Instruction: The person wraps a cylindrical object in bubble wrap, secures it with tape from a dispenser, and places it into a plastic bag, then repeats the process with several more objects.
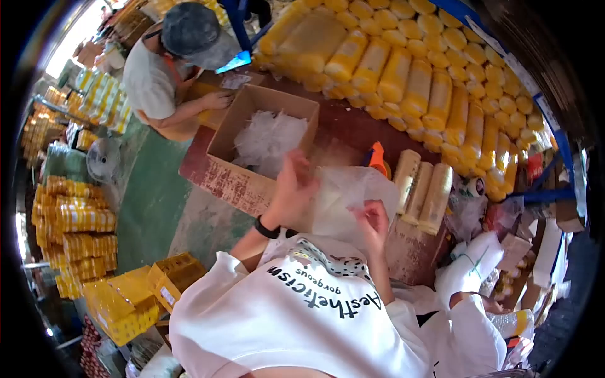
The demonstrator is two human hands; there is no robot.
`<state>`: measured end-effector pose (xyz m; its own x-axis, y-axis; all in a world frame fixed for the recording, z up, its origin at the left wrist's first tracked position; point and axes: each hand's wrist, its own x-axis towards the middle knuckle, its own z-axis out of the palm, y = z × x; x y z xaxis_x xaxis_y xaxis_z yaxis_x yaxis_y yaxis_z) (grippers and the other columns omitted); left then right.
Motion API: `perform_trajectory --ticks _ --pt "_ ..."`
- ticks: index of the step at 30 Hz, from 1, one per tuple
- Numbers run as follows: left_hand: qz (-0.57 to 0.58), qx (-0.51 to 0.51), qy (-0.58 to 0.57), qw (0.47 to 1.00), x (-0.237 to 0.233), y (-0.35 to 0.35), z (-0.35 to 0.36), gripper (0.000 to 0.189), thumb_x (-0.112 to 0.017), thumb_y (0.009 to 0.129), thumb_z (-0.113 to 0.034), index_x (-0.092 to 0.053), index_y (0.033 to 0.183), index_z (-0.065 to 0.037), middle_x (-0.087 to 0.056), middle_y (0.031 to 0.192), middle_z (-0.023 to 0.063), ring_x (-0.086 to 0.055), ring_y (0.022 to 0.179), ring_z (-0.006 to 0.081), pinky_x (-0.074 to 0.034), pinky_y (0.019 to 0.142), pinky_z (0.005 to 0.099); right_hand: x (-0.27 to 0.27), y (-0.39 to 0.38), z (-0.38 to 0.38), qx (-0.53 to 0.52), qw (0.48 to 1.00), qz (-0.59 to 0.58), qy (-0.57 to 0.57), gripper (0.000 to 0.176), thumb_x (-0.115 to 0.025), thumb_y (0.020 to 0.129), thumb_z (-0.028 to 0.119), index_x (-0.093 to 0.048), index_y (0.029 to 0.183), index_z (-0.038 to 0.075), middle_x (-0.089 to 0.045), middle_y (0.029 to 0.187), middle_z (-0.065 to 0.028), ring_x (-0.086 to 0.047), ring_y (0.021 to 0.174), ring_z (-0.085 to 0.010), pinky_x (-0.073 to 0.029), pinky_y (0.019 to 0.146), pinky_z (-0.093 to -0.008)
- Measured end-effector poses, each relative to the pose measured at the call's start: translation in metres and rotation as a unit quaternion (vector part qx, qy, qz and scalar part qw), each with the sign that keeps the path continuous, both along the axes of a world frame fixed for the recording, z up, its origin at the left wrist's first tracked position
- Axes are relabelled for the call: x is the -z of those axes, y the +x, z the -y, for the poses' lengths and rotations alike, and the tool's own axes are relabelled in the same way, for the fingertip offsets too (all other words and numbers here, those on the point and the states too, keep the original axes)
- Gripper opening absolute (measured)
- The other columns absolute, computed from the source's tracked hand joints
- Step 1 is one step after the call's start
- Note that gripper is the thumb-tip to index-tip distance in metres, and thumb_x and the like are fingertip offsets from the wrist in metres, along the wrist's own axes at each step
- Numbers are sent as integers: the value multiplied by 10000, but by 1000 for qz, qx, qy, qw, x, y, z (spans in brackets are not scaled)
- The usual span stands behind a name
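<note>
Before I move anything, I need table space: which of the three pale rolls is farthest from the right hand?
The rightmost roll; the middle roll and leftmost roll both lie nearer the right hand.

Black lettering on the front of the white top (265,331) reads "Aestheticism", with "gorgeous" in smaller letters under it – both upside down from this viewpoint. A pale label (167,295) on the yellow carton (176,277) and a printed sheet (234,81) by the cap-wearing person (154,75) carry print – too small to read.
</note>
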<state>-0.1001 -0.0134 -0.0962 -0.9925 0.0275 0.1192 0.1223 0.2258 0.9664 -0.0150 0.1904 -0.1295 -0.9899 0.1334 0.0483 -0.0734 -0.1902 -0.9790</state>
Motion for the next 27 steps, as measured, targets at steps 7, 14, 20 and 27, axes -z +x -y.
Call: perform_trajectory --ticks 7,14,20,27 --pt "-60 -50 -158 984 -5 -12 47 150 -580 775 -11 -580 921 -44 -589 745 95 -598 630 187 -472 550 281 -15 -17 -37 -133 976 110 -135 180 -588 840 55 -544 1012 23 -589 1022 -82 -586 937 -173 -469 835 -322" --pt "-129 -98 -153 975 -19 8 84 203 -508 738 70 -574 912 -10 -570 841 169 -586 690 282 -459 594 328 137 -80 -162 141 801 289 505 648 -740 743 326 -455 1250 41 -555 1023 -173 -560 961 -291 -449 873 -380" --pt "-273 -167 -372 871 -78 32 57 383 -571 713 56 -580 1092 -5 -551 1101 149 -557 928 321 -483 784 358 186 -110 -133 98 503 381 769 1071 -738 736 436 -27 1486 153 -368 1243 -251 -468 953 -300 -491 742 -351" --pt "-272 -228 -413 839 -89 69 53 506 -550 723 58 -537 1220 -35 -506 1209 132 -548 1003 330 -477 836 373 179 -123 -133 90 530 390 747 1238 -800 663 407 125 1468 234 -329 1269 -272 -469 983 -342 -503 730 -426"
